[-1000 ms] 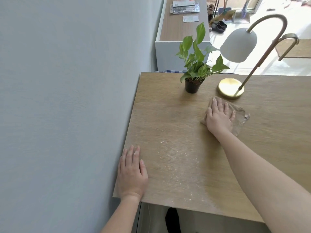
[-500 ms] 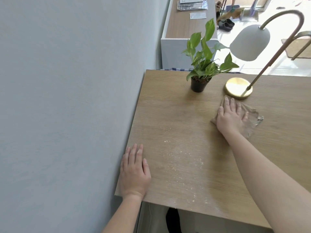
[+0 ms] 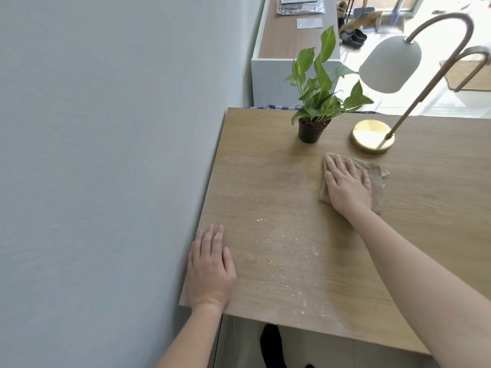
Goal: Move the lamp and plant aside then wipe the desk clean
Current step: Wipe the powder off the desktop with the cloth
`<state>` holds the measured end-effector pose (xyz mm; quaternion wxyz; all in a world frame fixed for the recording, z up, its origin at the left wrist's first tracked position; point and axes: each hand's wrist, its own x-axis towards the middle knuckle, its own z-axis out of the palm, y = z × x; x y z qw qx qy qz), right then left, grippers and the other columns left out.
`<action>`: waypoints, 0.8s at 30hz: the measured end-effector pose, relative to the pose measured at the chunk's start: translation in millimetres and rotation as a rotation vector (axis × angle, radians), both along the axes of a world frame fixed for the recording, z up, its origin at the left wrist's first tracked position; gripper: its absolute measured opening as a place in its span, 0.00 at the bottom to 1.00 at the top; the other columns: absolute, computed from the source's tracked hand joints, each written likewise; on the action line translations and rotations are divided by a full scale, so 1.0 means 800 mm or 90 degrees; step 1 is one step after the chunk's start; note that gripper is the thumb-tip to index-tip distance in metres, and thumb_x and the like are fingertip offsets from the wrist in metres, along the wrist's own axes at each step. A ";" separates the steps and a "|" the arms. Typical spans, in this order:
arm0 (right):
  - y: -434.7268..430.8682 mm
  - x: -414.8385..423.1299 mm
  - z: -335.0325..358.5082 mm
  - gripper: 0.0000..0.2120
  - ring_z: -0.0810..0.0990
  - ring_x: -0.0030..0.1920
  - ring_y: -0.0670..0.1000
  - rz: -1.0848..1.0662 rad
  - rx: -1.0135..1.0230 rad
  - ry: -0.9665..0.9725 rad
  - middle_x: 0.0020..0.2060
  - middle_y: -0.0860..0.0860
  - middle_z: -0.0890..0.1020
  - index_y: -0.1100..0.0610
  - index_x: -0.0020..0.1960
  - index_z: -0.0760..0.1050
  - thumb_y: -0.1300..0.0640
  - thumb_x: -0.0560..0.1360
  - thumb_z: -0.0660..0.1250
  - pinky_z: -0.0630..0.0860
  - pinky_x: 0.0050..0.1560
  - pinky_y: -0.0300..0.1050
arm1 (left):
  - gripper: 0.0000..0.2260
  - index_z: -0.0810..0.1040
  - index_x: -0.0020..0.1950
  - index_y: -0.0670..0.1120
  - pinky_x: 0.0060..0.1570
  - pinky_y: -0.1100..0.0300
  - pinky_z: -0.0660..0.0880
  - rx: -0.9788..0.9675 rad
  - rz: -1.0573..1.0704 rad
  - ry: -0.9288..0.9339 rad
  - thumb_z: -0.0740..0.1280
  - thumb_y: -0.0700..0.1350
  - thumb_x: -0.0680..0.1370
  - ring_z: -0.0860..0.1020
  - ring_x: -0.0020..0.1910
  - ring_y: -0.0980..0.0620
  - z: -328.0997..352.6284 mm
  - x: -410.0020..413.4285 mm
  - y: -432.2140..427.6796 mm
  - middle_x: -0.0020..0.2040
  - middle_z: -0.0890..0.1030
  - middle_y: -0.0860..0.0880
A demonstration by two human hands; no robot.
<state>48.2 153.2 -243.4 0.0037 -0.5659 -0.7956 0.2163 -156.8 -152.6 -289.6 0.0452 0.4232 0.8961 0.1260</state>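
A wooden desk [image 3: 265, 181] stands against a grey wall. At its far edge sit a green plant in a black pot [image 3: 310, 130] and a lamp with a round brass base [image 3: 372, 136], a curved brass arm and a white shade. My right hand [image 3: 345, 185] presses flat on a brown cloth [image 3: 377, 187] just in front of the lamp base. My left hand [image 3: 210, 269] rests flat on the desk's near left corner. Pale crumbs [image 3: 287, 258] are scattered on the wood between my hands.
The grey wall [image 3: 106, 155] runs along the desk's left side. Beyond the desk stands a white cabinet [image 3: 279, 67] with papers on its wooden top. Shoes [image 3: 353, 37] lie on the bright floor behind. A dark foot shows under the desk's near edge.
My right hand has slid the cloth to the left across the desk, nearer the plant side. My left hand has stayed on the near corner.
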 end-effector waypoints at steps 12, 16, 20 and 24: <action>-0.033 0.070 0.006 0.23 0.44 0.83 0.37 0.150 -0.004 -0.005 0.83 0.31 0.51 0.28 0.82 0.51 0.39 0.88 0.42 0.40 0.83 0.50 | 0.25 0.67 0.83 0.53 0.83 0.51 0.56 0.001 -0.001 -0.004 0.54 0.52 0.85 0.60 0.85 0.49 0.002 0.002 -0.001 0.83 0.67 0.52; -0.019 -0.016 -0.002 0.25 0.44 0.85 0.43 0.070 -0.005 0.010 0.84 0.35 0.49 0.32 0.84 0.48 0.40 0.87 0.41 0.38 0.83 0.54 | 0.25 0.66 0.83 0.53 0.83 0.49 0.58 0.003 -0.002 -0.006 0.54 0.52 0.85 0.59 0.85 0.50 0.002 0.002 0.000 0.83 0.66 0.53; -0.060 -0.016 -0.005 0.24 0.43 0.84 0.40 0.234 -0.013 0.033 0.83 0.33 0.49 0.32 0.84 0.49 0.39 0.88 0.42 0.39 0.84 0.54 | 0.24 0.68 0.82 0.53 0.82 0.48 0.60 0.012 0.005 -0.007 0.55 0.51 0.85 0.60 0.84 0.49 0.000 0.002 -0.001 0.83 0.67 0.53; -0.074 0.081 0.000 0.22 0.41 0.82 0.34 0.279 -0.009 0.005 0.81 0.27 0.48 0.26 0.81 0.47 0.38 0.88 0.42 0.39 0.84 0.50 | 0.24 0.68 0.82 0.53 0.82 0.48 0.61 0.013 0.002 -0.006 0.56 0.51 0.85 0.60 0.84 0.49 -0.002 0.001 -0.001 0.83 0.67 0.52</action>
